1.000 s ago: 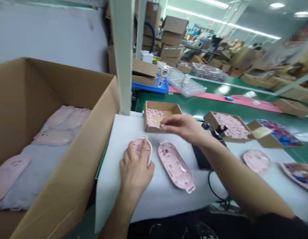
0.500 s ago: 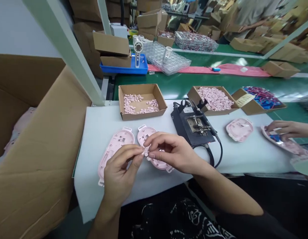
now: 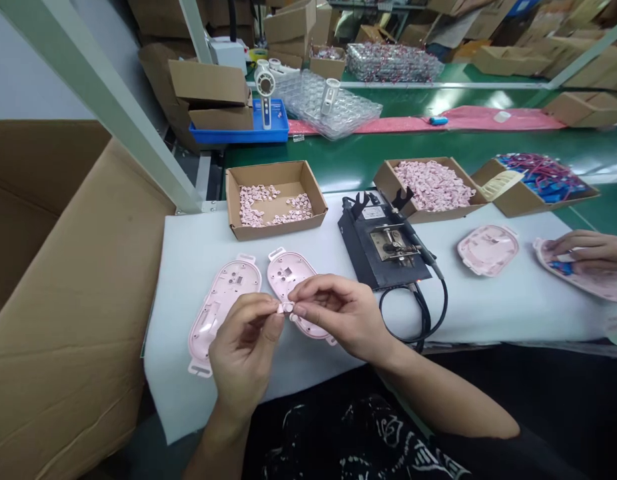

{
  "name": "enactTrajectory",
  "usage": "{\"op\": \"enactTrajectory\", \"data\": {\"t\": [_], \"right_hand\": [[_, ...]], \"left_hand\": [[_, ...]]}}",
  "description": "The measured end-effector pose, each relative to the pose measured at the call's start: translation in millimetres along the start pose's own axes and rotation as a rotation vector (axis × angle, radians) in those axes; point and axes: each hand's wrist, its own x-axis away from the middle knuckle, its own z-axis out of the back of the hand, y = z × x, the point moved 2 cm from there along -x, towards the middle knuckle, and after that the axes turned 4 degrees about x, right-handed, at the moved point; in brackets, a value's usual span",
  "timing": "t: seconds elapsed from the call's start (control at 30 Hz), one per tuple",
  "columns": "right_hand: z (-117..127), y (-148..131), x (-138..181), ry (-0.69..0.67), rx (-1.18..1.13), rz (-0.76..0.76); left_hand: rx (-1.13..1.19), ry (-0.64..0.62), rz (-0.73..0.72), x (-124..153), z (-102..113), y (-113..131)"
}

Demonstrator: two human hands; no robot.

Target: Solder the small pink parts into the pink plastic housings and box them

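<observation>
Between my fingertips is a small pink plastic part [image 3: 285, 307], pinched from both sides. My left hand [image 3: 248, 343] grips its left end with thumb and forefinger. From the other side, my right hand [image 3: 341, 313] pinches it the same way. Below and behind the hands lies a pink plastic shell [image 3: 287, 267], its lower half partly hidden by my right hand. Left of it rests a second pink shell [image 3: 223, 293], open side up, its right edge near my left hand.
A cardboard box of small pink parts [image 3: 276, 230] stands behind the shells. Right of it are a black soldering station [image 3: 383, 247] with a cable, a fuller parts box [image 3: 433, 187] and a box of wired blue pieces [image 3: 548, 177]. Another person's hand [image 3: 596, 250] works at the right.
My hands still pinch the small pink part, which has turned slightly between the fingertips. The view has shifted a little. The other person's hand at the right stays over its shell.
</observation>
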Motion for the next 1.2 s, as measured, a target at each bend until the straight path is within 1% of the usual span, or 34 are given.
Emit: {"op": "enactTrajectory", "data": {"t": [0.03, 0.1, 0.17, 0.2, 0.3, 0.4, 0.5, 0.57, 0.6, 0.67, 0.8, 0.87, 0.97, 1.07, 1.1, 1.17, 1.2], "right_hand": [[1, 1, 1, 0.026, 0.041, 0.014], [3, 2, 3, 0.053, 0.140, 0.057], [5, 0, 5, 0.061, 0.287, 0.156], [7, -1, 6, 0.067, 0.371, 0.224], [10, -5, 10, 0.042, 0.593, 0.430], [13, -6, 11, -0.051, 0.730, 0.606], [15, -4, 10, -0.137, 0.794, 0.728], [15, -3, 11, -0.178, 0.821, 0.768], [16, -3, 11, -0.185, 0.830, 0.769], [17, -3, 10, -0.205, 0.835, 0.699], [22, -10, 6, -0.302, 0.772, 0.427], [24, -13, 4, -0.322, 0.711, 0.341], [22, -11, 5, -0.244, 0.662, 0.319], [16, -2, 7, -0.109, 0.596, 0.345], [15, 1, 8, -0.071, 0.550, 0.332], [14, 7, 8, -0.017, 0.423, 0.253], [14, 8, 8, -0.003, 0.363, 0.210]], "left_hand": [[-0.035, 0.006, -0.041, 1, -1, 0], [-0.133, -0.016, -0.169, 3, -4, 1], [-0.227, -0.042, -0.292, 4, -6, 2], [-0.257, -0.047, -0.331, 4, -6, 2], [-0.280, -0.044, -0.352, 2, -5, 1], [-0.291, -0.096, -0.373, -1, -5, 1], [-0.314, -0.169, -0.385, -3, -5, 1], [-0.321, -0.210, -0.378, -3, -4, 0], [-0.321, -0.230, -0.382, -3, -3, 0], [-0.322, -0.279, -0.397, -4, -2, 0], [-0.276, -0.393, -0.370, -6, 2, 2], [-0.229, -0.430, -0.343, -8, 2, 2], [-0.186, -0.443, -0.332, -6, -2, 1], [-0.173, -0.352, -0.349, -1, -8, -3], [-0.171, -0.313, -0.358, 1, -10, -4], [-0.156, -0.269, -0.371, 3, -11, -6], [-0.144, -0.270, -0.372, 3, -11, -6]]}}
